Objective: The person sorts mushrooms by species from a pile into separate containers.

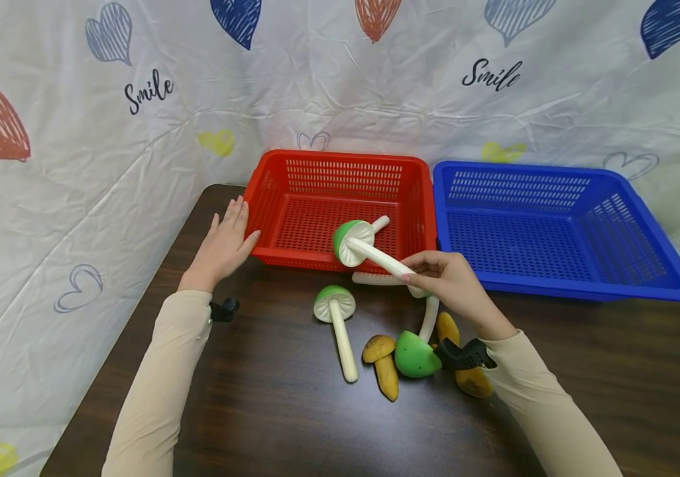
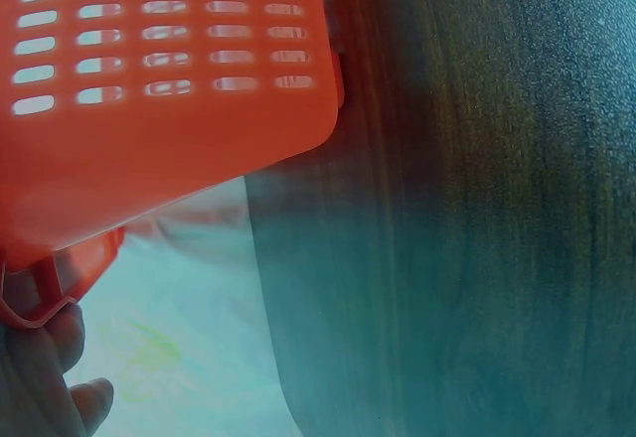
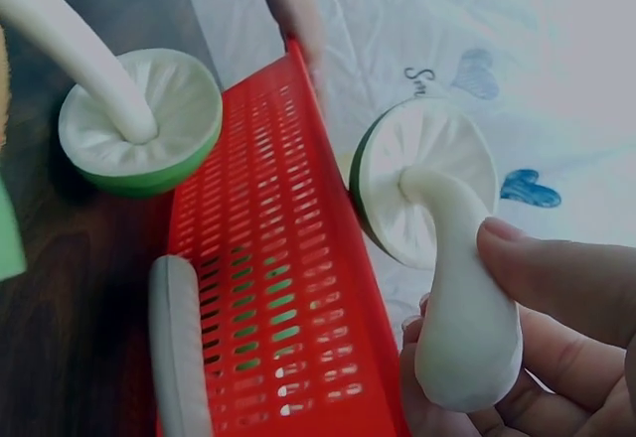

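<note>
My right hand (image 1: 456, 285) pinches the white stem of a green-capped toy mushroom (image 1: 378, 255), its cap over the front rim of the red basket (image 1: 268, 257). In the right wrist view the thumb (image 3: 547, 258) presses on the thick end of that stem. Behind the cap, another white stem (image 1: 381, 223) shows inside the basket. My left hand (image 1: 221, 245) rests with straight fingers on the basket's left rim. Nearer me on the table lie a green-capped mushroom (image 1: 342, 334), a second one (image 1: 416, 356) cap towards me, and a brown mushroom (image 1: 384, 368).
A blue basket (image 1: 555, 281) stands right of the red one. One pale stem (image 1: 374, 279) lies along the red basket's front wall. More yellow-brown mushrooms (image 1: 474, 383) are partly hidden under my right wrist. A printed cloth (image 1: 328, 86) hangs behind the dark table (image 1: 268, 424).
</note>
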### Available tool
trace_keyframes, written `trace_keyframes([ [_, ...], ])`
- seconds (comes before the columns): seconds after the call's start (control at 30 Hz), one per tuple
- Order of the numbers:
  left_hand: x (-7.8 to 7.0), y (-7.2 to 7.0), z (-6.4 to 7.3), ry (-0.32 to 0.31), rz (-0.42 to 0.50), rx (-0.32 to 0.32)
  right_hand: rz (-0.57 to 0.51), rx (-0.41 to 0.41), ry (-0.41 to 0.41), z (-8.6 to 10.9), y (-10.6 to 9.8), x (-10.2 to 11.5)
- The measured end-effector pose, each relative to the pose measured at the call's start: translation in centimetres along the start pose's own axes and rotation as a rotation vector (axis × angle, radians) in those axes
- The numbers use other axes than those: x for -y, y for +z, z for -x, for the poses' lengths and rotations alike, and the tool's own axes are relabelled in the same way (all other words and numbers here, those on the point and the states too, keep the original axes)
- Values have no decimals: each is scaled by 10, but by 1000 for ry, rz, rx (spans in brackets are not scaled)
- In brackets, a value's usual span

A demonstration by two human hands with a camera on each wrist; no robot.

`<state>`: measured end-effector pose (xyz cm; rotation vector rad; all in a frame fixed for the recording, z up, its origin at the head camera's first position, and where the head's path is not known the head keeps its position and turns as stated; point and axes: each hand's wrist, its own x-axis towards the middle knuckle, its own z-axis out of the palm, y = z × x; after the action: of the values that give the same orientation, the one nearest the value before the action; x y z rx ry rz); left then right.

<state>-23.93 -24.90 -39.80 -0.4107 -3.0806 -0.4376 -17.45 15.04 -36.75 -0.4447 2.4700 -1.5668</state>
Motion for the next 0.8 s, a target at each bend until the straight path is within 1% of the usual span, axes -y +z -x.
trace_keyframes([
  [0.17,0,0,0,4,-5,-3,18,-13,-21,-5,1,5],
  [0.4,1,1,0,4,-4,-10,21,-24,12,-10,3,8],
  [0.47,1,1,0,5,-7,-12,8,-20,14,-12,3,10],
  [0.63,1,2,0,16,-13,-25,-22,-27,-23,-16,3,14],
  [0.8,1,1,0,17,-6,-31,-25,-44,-69,-25,4,16],
])
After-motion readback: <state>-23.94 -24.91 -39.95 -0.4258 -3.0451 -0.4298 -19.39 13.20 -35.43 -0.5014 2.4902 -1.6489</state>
